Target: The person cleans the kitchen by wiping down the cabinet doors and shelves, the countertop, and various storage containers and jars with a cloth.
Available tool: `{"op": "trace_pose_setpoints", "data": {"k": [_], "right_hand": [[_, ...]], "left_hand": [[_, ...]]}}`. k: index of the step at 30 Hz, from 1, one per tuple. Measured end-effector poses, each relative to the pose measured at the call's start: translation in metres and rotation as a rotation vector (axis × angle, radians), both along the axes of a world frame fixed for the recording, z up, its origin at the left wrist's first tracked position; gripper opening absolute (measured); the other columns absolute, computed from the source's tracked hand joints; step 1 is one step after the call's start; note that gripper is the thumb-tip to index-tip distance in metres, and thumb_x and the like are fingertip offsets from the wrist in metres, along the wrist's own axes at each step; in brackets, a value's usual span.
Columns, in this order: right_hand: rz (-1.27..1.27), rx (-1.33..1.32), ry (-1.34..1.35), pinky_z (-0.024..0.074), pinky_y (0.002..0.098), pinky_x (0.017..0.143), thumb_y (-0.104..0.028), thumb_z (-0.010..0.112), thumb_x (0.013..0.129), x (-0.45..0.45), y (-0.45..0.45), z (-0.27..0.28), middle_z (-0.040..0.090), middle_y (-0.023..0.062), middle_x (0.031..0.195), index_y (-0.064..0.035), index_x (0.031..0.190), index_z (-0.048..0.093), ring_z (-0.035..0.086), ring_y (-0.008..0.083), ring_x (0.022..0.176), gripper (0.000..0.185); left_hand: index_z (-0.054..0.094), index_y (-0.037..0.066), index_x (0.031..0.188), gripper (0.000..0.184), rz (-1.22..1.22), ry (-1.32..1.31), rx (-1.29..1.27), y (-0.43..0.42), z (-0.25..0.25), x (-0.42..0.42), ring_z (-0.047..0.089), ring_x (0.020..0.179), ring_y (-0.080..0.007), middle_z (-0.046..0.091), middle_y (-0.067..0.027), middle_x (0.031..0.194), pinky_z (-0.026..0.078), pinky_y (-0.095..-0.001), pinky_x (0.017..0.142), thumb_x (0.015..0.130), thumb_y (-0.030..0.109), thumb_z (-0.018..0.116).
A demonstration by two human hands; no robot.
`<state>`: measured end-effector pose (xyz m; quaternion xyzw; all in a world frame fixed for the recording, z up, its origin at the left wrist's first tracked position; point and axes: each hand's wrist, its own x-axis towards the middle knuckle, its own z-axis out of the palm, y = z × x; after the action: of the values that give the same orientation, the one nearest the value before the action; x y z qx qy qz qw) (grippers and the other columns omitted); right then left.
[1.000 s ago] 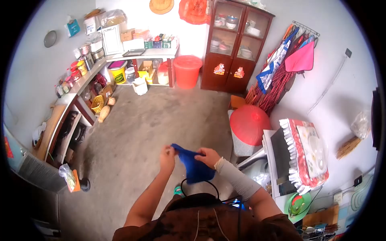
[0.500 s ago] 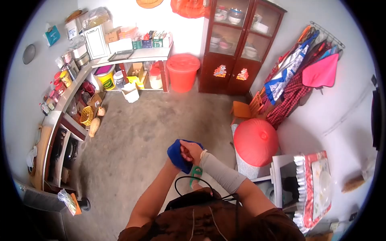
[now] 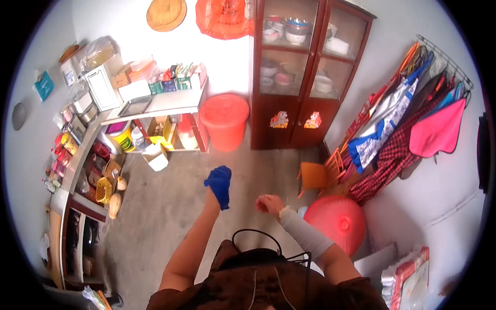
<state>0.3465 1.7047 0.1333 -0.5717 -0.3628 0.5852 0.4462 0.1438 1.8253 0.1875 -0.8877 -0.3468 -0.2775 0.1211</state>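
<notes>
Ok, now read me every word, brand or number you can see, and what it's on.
No text is legible.
Red wall hanging: marks too blurred.
Yellow bucket: label too small.
Counter boxes: print too small.
Blue wall packet: markings too blurred.
Blue fabric: no lettering visible.

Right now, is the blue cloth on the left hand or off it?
On: the blue cloth hides the fingers, and the bare left forearm runs up into it. The right hand is apart from the cloth.

Your left hand was hidden by blue cloth (image 3: 220, 183), the fingers (image 3: 263, 202) of your right hand (image 3: 272, 203) were blurred, the cabinet (image 3: 310, 67) was cut off above.
</notes>
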Motion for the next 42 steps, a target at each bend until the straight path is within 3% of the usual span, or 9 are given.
{"op": "trace_pose_setpoints", "data": {"k": [1, 6, 8, 11, 21, 28, 36, 40, 42], "right_hand": [[0.008, -0.021, -0.006, 0.0517, 0.0263, 0.065, -0.027, 0.050, 0.098, 0.016, 0.011, -0.005, 0.066, 0.0058, 0.078, -0.0021, 0.088, 0.065, 0.062, 0.0138, 0.069, 0.030], [-0.137, 0.010, -0.012, 0.0517, 0.0259, 0.066, -0.024, 0.050, 0.098, 0.082, 0.085, -0.011, 0.066, 0.0055, 0.081, -0.0025, 0.091, 0.064, 0.062, 0.0125, 0.070, 0.027], [-0.190, 0.051, -0.047, 0.0517, 0.0261, 0.066, -0.023, 0.049, 0.098, 0.111, 0.123, -0.002, 0.066, 0.0056, 0.083, -0.0025, 0.093, 0.064, 0.062, 0.0125, 0.070, 0.026], [-0.246, 0.084, -0.122, 0.0520, 0.0267, 0.070, -0.025, 0.049, 0.099, 0.150, 0.181, 0.021, 0.067, 0.0067, 0.087, -0.0014, 0.097, 0.063, 0.063, 0.0133, 0.074, 0.027], [-0.365, 0.246, -0.225, 0.0519, 0.0266, 0.070, -0.022, 0.050, 0.099, 0.267, 0.293, 0.083, 0.067, 0.0057, 0.085, -0.0014, 0.096, 0.063, 0.062, 0.0127, 0.073, 0.024], [-0.358, 0.247, -0.227, 0.0521, 0.0270, 0.069, -0.022, 0.050, 0.099, 0.382, 0.360, 0.062, 0.067, 0.0059, 0.084, -0.0012, 0.096, 0.064, 0.063, 0.0127, 0.073, 0.025], [-0.458, 0.281, -0.122, 0.0517, 0.0258, 0.066, -0.019, 0.049, 0.099, 0.495, 0.424, 0.114, 0.066, 0.0071, 0.082, -0.0012, 0.093, 0.062, 0.060, 0.0119, 0.069, 0.023], [-0.361, 0.324, -0.117, 0.0496, 0.0249, 0.063, -0.017, 0.049, 0.099, 0.517, 0.460, 0.115, 0.066, 0.0064, 0.081, -0.0021, 0.093, 0.062, 0.060, 0.0117, 0.069, 0.021], [-0.358, 0.325, -0.140, 0.0495, 0.0247, 0.064, -0.018, 0.049, 0.099, 0.507, 0.471, 0.139, 0.066, 0.0061, 0.081, -0.0022, 0.093, 0.062, 0.060, 0.0116, 0.069, 0.021]], "left_hand": [[0.051, 0.004, 0.094, 0.025, 0.305, 0.457, 0.106, 0.014, 0.019, 0.010, 0.057, 0.069, -0.0267, 0.050, -0.0118, 0.078, 0.046, -0.0376, 0.057, 0.074, 0.017, 0.050], [0.048, 0.004, 0.087, 0.019, 0.212, 0.242, 0.159, 0.158, 0.014, 0.081, 0.055, 0.071, -0.0277, 0.047, -0.0123, 0.075, 0.044, -0.0387, 0.060, 0.071, 0.014, 0.050], [0.049, 0.001, 0.084, 0.015, -0.452, -0.906, -0.192, 0.208, 0.012, 0.121, 0.055, 0.077, -0.0298, 0.049, -0.0130, 0.076, 0.044, -0.0378, 0.067, 0.074, 0.011, 0.049], [0.052, -0.001, 0.082, 0.010, -0.132, -0.483, 0.243, 0.264, 0.055, 0.159, 0.053, 0.082, -0.0307, 0.051, -0.0161, 0.079, 0.043, -0.0390, 0.074, 0.076, 0.007, 0.050], [0.062, 0.002, 0.058, 0.017, -0.126, 0.012, 0.117, 0.502, 0.050, 0.312, 0.059, 0.064, -0.0375, 0.060, -0.0204, 0.064, 0.044, -0.0490, 0.063, 0.070, 0.013, 0.058], [0.066, 0.006, 0.071, 0.012, -0.179, -0.291, 0.341, 0.610, 0.075, 0.427, 0.060, 0.071, -0.0380, 0.064, -0.0187, 0.076, 0.045, -0.0487, 0.066, 0.073, 0.014, 0.057], [0.065, 0.003, 0.108, 0.030, -0.008, -0.548, 0.708, 0.658, 0.275, 0.452, 0.058, 0.096, -0.0442, 0.062, -0.0242, 0.103, 0.044, -0.0552, 0.085, 0.079, 0.008, 0.058], [0.065, 0.002, 0.087, 0.014, -0.150, -0.701, 0.857, 0.665, 0.390, 0.449, 0.062, 0.081, -0.0422, 0.063, -0.0243, 0.086, 0.049, -0.0511, 0.074, 0.081, 0.011, 0.056], [0.063, -0.004, 0.078, 0.031, 0.013, -0.687, 0.412, 0.644, 0.431, 0.450, 0.061, 0.077, -0.0470, 0.062, -0.0291, 0.078, 0.048, -0.0524, 0.071, 0.090, 0.019, 0.048]]}}
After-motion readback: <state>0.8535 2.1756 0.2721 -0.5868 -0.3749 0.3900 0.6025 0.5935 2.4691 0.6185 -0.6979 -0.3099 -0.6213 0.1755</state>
